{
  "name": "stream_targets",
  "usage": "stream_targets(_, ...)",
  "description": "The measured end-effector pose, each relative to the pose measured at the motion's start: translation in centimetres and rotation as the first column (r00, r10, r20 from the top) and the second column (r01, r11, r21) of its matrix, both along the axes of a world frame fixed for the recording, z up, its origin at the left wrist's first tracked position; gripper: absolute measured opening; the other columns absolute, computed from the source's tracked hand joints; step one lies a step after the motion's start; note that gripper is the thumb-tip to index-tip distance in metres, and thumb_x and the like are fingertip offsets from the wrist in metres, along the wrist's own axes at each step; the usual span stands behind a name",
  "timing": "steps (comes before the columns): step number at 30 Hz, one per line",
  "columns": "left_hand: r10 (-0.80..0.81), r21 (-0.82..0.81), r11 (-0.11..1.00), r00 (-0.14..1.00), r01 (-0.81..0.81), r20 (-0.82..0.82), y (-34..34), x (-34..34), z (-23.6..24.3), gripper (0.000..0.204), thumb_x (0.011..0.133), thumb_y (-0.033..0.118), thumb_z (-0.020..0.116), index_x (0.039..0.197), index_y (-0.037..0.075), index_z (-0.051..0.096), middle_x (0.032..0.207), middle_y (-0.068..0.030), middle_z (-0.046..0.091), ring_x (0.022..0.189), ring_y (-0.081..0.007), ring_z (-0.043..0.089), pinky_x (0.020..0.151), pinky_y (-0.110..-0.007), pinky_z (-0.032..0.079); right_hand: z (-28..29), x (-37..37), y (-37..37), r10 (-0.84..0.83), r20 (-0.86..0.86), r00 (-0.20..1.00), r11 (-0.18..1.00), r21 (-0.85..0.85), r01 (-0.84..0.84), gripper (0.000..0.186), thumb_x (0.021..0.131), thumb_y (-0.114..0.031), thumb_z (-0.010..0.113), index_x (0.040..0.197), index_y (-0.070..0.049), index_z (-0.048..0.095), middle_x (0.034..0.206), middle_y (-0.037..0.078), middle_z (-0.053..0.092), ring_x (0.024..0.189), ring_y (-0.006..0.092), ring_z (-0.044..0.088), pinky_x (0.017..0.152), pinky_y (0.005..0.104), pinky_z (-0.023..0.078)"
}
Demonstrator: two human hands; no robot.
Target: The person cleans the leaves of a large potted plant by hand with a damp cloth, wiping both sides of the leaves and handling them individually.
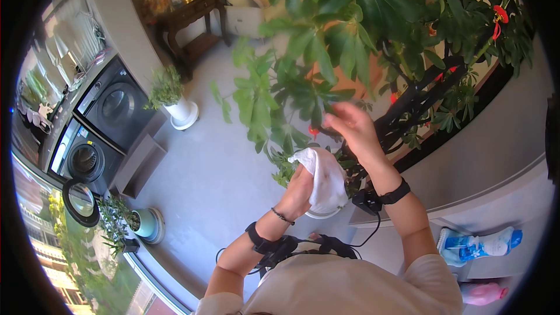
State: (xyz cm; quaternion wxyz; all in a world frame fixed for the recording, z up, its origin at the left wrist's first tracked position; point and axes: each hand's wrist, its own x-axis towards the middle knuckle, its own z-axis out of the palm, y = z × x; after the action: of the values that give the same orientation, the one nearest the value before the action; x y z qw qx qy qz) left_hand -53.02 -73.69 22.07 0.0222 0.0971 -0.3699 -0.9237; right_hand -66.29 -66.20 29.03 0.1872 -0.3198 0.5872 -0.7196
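Observation:
My left hand [298,191] is closed on a white cloth [326,179], which hangs loosely over the fingers and shows a few faint stains. Up and to the right of it, my right hand [354,129] is among the lower leaves of a large potted plant [344,41]. Its thumb and forefinger come together at the edge of a green leaf [315,112]; the exact grip is partly hidden. Below the leaves, the cloth covers much of the plant's pot, leaving a pale rim [322,215] in sight. Small red ornaments [314,132] hang from the branches.
A white pot with a small plant [177,108] and a green pot [146,221] stand on the floor at left. Beyond are two dark washing machines [116,105], the lower one's door [80,203] swung out. Bottles [490,244] lie at lower right; a wooden table [195,9] stands behind.

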Motion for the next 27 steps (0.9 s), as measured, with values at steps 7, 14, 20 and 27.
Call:
stream_targets(7,0.174,-0.067,0.981,0.982,-0.179,-0.075,0.4,-3.0,-1.0,0.047,0.089,0.039,0.042,0.123,0.006,0.034,0.114,-0.0043,0.045,0.102,-0.0149,0.047,0.085,-0.03,0.041,1.8,-1.1,1.4,-0.065,-0.015,0.998,0.998,0.024,0.066,0.022,0.083,-0.012,0.055,0.098,0.004,0.053,0.085,0.008,0.061,0.077,0.0128,0.058,0.074,0.0235,0.046)
stream_targets(14,0.517,0.116,0.855,0.814,-0.506,-0.265,1.1,-3.9,0.0,0.039,0.09,0.029,0.044,0.12,0.005,0.037,0.114,-0.0041,0.046,0.103,-0.0145,0.046,0.088,-0.029,0.038,2.3,-0.8,0.8,0.023,0.078,0.997,0.999,-0.034,-0.021,0.022,0.085,-0.01,0.051,0.101,0.005,0.05,0.096,0.014,0.06,0.088,0.0211,0.06,0.082,0.0303,0.047)
stream_targets(20,0.476,0.138,0.878,0.864,-0.458,-0.163,1.2,-3.0,-1.2,0.044,0.091,0.04,0.035,0.121,0.008,0.039,0.118,-0.0036,0.046,0.107,-0.0171,0.046,0.091,-0.032,0.038,2.4,-0.6,-0.2,0.123,0.171,0.978,0.987,-0.124,-0.102,0.021,0.086,-0.013,0.049,0.099,0.004,0.048,0.096,0.015,0.059,0.087,0.0241,0.06,0.082,0.0329,0.047)
stream_targets(27,0.475,0.103,0.88,0.844,-0.464,-0.251,-1.0,-4.0,2.0,0.034,0.09,0.031,0.042,0.115,0.007,0.044,0.106,-0.0025,0.053,0.096,-0.0156,0.052,0.081,-0.032,0.044,2.2,-0.9,-0.6,0.093,0.091,0.992,0.992,-0.099,-0.084,0.02,0.087,-0.013,0.049,0.098,0.003,0.046,0.091,0.014,0.059,0.08,0.0193,0.061,0.073,0.0285,0.049)
